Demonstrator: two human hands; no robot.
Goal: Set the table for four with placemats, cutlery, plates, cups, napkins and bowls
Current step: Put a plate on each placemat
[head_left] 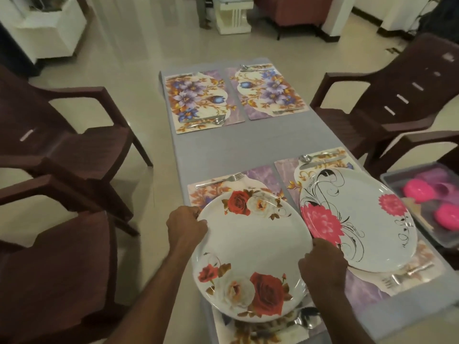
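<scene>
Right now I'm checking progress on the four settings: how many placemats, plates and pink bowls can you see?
Placemats: 4 (far left, far right, near left, near right)
Plates: 2 (rose plate, gripped by left hand and right hand; pink-flower plate)
Pink bowls: 2 ()
Total: 8

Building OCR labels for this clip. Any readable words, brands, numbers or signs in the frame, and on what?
None readable.
rose plate, held by the left hand and right hand: flower print only, no text.
pink-flower plate: flowers and black swirls only.
far placemats: floral print, no lettering.
right chair: a pale patch near the backrest top, too blurred to tell if it is a label.
</scene>
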